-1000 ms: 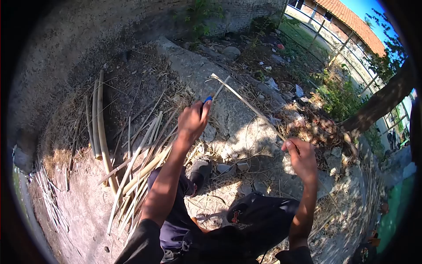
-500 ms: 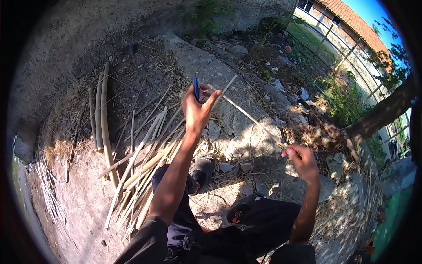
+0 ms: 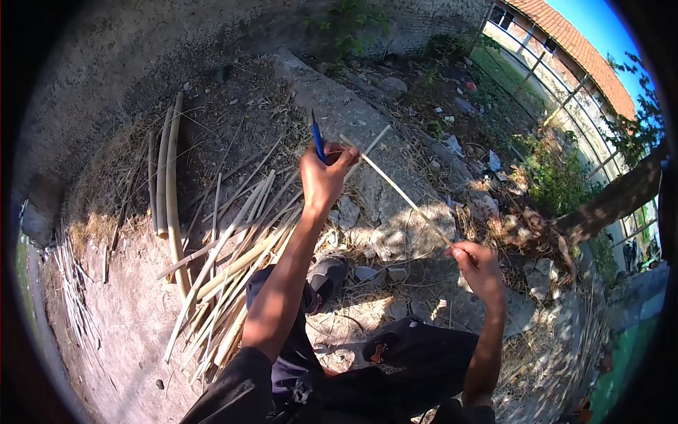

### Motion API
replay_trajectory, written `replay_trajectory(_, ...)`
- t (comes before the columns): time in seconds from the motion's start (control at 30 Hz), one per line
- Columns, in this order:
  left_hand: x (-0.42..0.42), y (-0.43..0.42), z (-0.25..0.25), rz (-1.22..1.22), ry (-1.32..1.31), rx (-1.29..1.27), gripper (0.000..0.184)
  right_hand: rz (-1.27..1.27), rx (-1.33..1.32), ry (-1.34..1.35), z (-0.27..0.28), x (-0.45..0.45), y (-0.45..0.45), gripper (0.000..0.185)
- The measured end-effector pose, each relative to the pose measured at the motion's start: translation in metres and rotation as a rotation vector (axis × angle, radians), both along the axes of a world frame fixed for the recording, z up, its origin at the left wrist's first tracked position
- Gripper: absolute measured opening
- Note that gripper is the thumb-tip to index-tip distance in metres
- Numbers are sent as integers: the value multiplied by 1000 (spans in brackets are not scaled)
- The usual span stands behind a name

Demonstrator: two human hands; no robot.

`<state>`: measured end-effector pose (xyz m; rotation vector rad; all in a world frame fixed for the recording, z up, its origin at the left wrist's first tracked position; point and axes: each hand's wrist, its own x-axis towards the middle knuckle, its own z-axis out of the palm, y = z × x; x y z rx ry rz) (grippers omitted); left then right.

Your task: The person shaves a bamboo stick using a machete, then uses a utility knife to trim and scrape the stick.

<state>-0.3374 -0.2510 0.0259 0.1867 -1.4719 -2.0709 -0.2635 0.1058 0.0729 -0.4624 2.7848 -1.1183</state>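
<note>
My left hand point(image 3: 323, 177) is closed around a slim blue-handled knife point(image 3: 318, 141), its thin dark tip pointing up. Past that hand's fingertips runs a thin bamboo strip point(image 3: 404, 195), slanting down to the right. Its lower end is pinched between the thumb and fingers of my right hand point(image 3: 479, 268). Whether the left fingers grip the strip or only touch it, I cannot tell. A second pale strip point(image 3: 377, 139) crosses behind it near the left fingers; whether it is held is unclear.
Many split bamboo strips point(image 3: 229, 265) lie heaped by my leg. Thicker bamboo poles point(image 3: 171, 169) lie beyond them at left, and thin strips point(image 3: 74, 297) at far left. A concrete ledge point(image 3: 332, 99) runs ahead. A tree trunk point(image 3: 621, 194) leans in at right.
The knife has tilted, its tip leaning further left, and the left fingers have curled in more. My right hand has shifted slightly left with the strip's end. The view has moved a little.
</note>
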Motion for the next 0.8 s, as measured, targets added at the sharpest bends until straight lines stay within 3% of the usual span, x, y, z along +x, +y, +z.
replay_trajectory(0.1,-2,-11,-6,-4,30,-75,35,18,57,79,8,3,-5,16)
replay_trajectory(0.17,-2,-17,-12,40,38,-292,34,27,18,102,7,3,-5,15)
replay_trajectory(0.27,5,-20,-5,111,36,-338,32,38,-4,112,15,1,-7,15)
replay_trajectory(0.33,9,-21,-5,103,37,-275,27,39,15,101,20,-1,-6,14)
replay_trajectory(0.4,12,-24,-6,275,26,-324,24,-13,41,124,19,-4,2,15)
replay_trajectory(0.43,26,-39,10,376,-7,-335,23,-21,12,295,2,-13,27,18)
replay_trajectory(0.47,23,-61,12,424,50,-83,24,-152,93,201,8,-17,53,22)
replay_trajectory(0.5,20,-90,3,464,178,-40,25,-163,55,263,-8,-32,93,24)
replay_trajectory(0.57,30,-117,-4,442,148,-16,26,-184,3,335,-18,-47,115,26)
replay_trajectory(0.63,32,-116,-10,385,102,2,27,-123,-150,27,1,-38,103,28)
replay_trajectory(0.67,31,-110,-15,297,1,-16,19,-125,-241,-83,-5,-36,93,26)
replay_trajectory(0.73,24,-95,-25,196,-86,-44,13,-12,-254,-74,-18,-35,71,23)
replay_trajectory(0.8,17,-84,-46,338,-256,-913,32,27,-372,-115,-26,-38,47,23)
